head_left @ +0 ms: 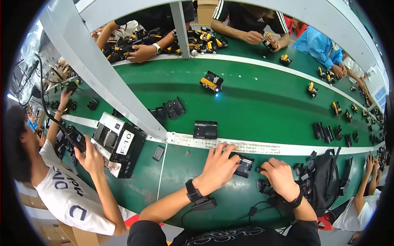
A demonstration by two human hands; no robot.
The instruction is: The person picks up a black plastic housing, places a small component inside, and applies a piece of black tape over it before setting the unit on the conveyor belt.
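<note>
**Your hands on the small black part**

Your fingers [230, 152] on the left hand [219, 166] are spread and bent down over the near edge of a small black part [245, 166]. They press on it from the left. Your right hand [280, 177] is curled, with its fingertips just beside the same part on the right. You cannot tell if that hand grips anything, because the knuckles hide what is under them. The black part lies flat on the green table [172, 180], just on your side of the white stripe [246, 146].

There is no box or tray near your hands. The loose black pieces [305, 174] sit in a heap to the right of your right hand, next to a black bag [326, 172].

Past the white stripe runs the green belt [262, 102]. On it, a flat black block [205, 129] sits close to your left hand. Farther out is a yellow and black toy car [211, 81] with a small light on. More black parts [174, 108] lie to its left.

A grey slanted beam [102, 78] crosses the left side and hides part of the belt. A black and white machine [119, 143] stands left of you. A person in a white shirt [65, 192] holds a black tool [74, 137] there. Across the belt, other people's hands work on heaps of yellow and black cars [201, 39].
</note>
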